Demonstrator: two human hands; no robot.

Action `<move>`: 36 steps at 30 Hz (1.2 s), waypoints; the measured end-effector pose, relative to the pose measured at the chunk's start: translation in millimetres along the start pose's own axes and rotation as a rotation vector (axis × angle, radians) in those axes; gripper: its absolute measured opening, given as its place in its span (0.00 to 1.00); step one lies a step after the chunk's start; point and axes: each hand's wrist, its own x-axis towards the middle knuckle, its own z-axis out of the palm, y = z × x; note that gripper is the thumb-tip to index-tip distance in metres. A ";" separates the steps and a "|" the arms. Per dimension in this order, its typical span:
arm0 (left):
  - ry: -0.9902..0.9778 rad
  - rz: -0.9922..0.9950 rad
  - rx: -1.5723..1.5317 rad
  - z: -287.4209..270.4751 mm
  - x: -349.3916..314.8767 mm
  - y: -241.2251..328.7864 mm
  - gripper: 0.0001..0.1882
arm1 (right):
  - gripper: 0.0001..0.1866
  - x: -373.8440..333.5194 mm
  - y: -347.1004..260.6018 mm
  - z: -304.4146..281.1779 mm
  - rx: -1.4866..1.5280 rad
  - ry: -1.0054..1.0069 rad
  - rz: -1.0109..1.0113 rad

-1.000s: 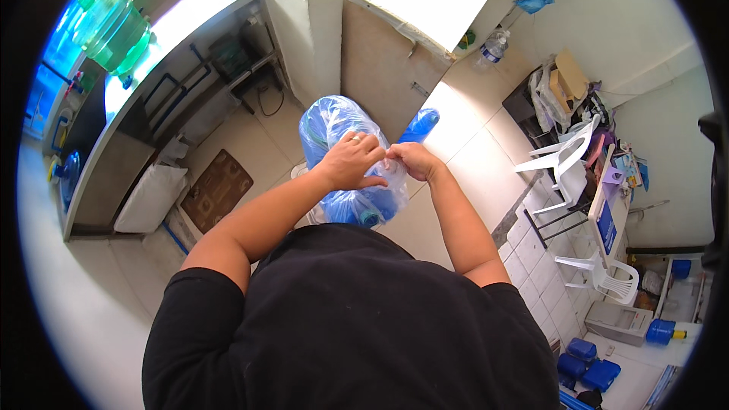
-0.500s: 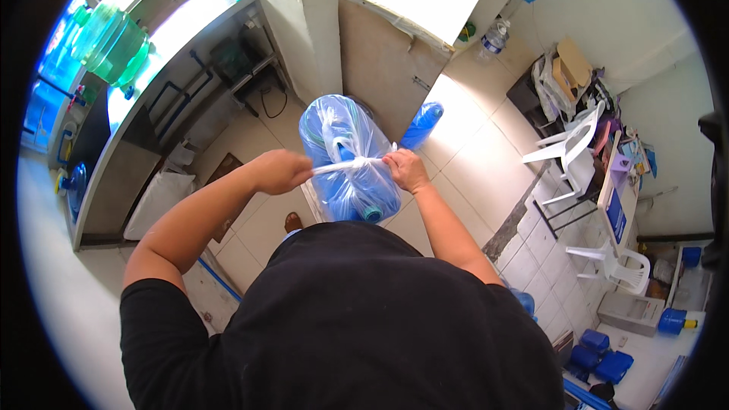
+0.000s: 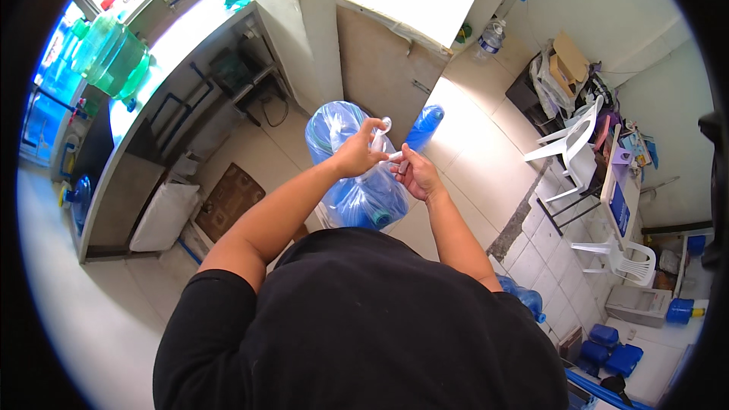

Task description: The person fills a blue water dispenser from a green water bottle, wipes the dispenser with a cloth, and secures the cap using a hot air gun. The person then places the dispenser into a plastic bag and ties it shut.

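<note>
A large clear plastic bag (image 3: 363, 196) filled with blue plastic containers stands on the floor in front of me. Its top is drawn together into twisted white ends. My left hand (image 3: 355, 153) is over the bag's top, fingers curled round one twisted end, part of which loops up beyond the fingertips. Close by on the right, my right hand (image 3: 419, 175) pinches another twisted end between thumb and fingers. The knot area is partly hidden by my left hand. Just beyond my right hand, a blue plastic-wrapped bundle (image 3: 424, 127) lies on the floor.
A counter (image 3: 171, 49) with a green water jug (image 3: 114, 57) runs along the left. A pillar (image 3: 300, 38) and a white-topped cabinet (image 3: 391, 53) stand ahead. White plastic chairs (image 3: 581, 148) and a cluttered table (image 3: 616, 190) are at right. A blue bottle (image 3: 524, 298) lies near my right elbow.
The bag's ends were pulled taut to both sides. Now my left hand has moved right and the hands are close together, with the ends bent upward between them.
</note>
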 end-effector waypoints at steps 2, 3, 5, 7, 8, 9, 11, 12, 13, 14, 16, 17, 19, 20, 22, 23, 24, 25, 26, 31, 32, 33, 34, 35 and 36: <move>0.009 -0.064 -0.236 -2.0 -1.6 -4.1 0.58 | 0.12 -0.5 -3.1 10.7 0.046 -0.035 0.010; 0.051 -0.028 -0.310 -2.8 -4.8 -6.4 0.61 | 0.11 -1.0 -3.6 15.2 0.088 -0.066 0.034; 0.099 0.095 -0.274 -6.7 -13.0 -11.4 0.61 | 0.07 -1.5 -2.6 22.1 0.073 -0.016 -0.028; 0.035 0.134 -0.112 -15.0 -24.2 -17.0 0.55 | 0.06 -0.5 0.6 25.4 0.066 0.047 -0.049; 0.020 0.107 -0.052 -18.6 -27.2 -18.0 0.52 | 0.06 1.1 2.1 25.8 0.068 0.086 -0.049; -0.023 0.028 0.006 -23.1 -31.2 -18.5 0.35 | 0.06 2.5 4.2 25.5 0.073 0.127 -0.043; -0.095 0.102 0.082 -31.0 -31.8 -14.2 0.29 | 0.08 6.6 7.6 23.1 0.133 0.102 -0.020; -0.126 0.175 0.109 -34.4 -30.2 -9.5 0.27 | 0.08 9.0 9.5 21.9 0.168 0.095 -0.010; -0.088 0.258 0.310 -40.7 -27.9 -3.8 0.22 | 0.09 11.1 10.6 20.5 0.165 0.098 -0.017; -0.077 0.370 0.507 -45.4 -26.4 2.7 0.18 | 0.09 13.5 12.5 20.0 0.169 0.112 -0.024; -0.108 0.464 0.772 -55.0 -27.2 15.3 0.13 | 0.10 18.4 16.0 21.3 0.052 0.181 -0.022; -0.150 0.443 0.838 -57.8 -31.9 20.0 0.12 | 0.10 21.0 19.0 24.0 -0.070 0.236 -0.007; -0.171 0.379 0.853 -57.1 -42.7 25.1 0.13 | 0.07 26.2 25.6 31.5 -0.351 0.409 0.014; -0.185 0.381 0.625 -54.0 -47.0 25.5 0.14 | 0.06 29.0 28.5 35.4 -0.575 0.435 -0.087; -0.176 0.341 0.254 -41.4 -51.8 22.8 0.15 | 0.04 33.5 33.9 42.2 -0.949 0.547 -0.239; -0.265 0.211 0.102 -38.2 -46.1 20.6 0.16 | 0.04 34.6 34.1 42.4 -0.894 0.539 -0.263; -0.250 0.132 0.059 -32.8 -41.1 17.8 0.16 | 0.03 34.7 35.3 42.0 -0.819 0.555 -0.255; -0.259 0.044 0.023 -27.8 -33.8 15.2 0.16 | 0.03 33.9 33.3 38.1 -0.721 0.528 -0.213; -0.252 -0.076 -0.022 -23.6 -26.1 12.6 0.16 | 0.02 32.1 33.0 34.1 -0.588 0.507 -0.159; -0.179 0.090 -0.024 -11.2 -14.1 2.0 0.14 | 0.08 7.9 26.7 3.4 0.027 0.271 -0.023; -0.109 0.082 -0.045 -11.2 -14.4 1.4 0.13 | 0.09 2.7 26.2 1.5 0.005 0.215 -0.054; -0.080 0.027 -0.071 -11.5 -13.6 1.5 0.12 | 0.09 -2.5 26.0 2.0 -0.019 0.205 -0.087; -0.050 -0.029 -0.097 -13.1 -11.8 1.9 0.10 | 0.10 -6.8 24.5 4.3 -0.036 0.183 -0.105; 0.003 -0.069 -0.141 -13.5 -8.6 3.0 0.10 | 0.10 -10.5 21.2 7.7 -0.254 0.204 -0.180; -0.033 -0.096 -0.030 -15.4 -4.4 4.1 0.11 | 0.09 -13.1 17.0 12.8 -0.455 0.205 -0.410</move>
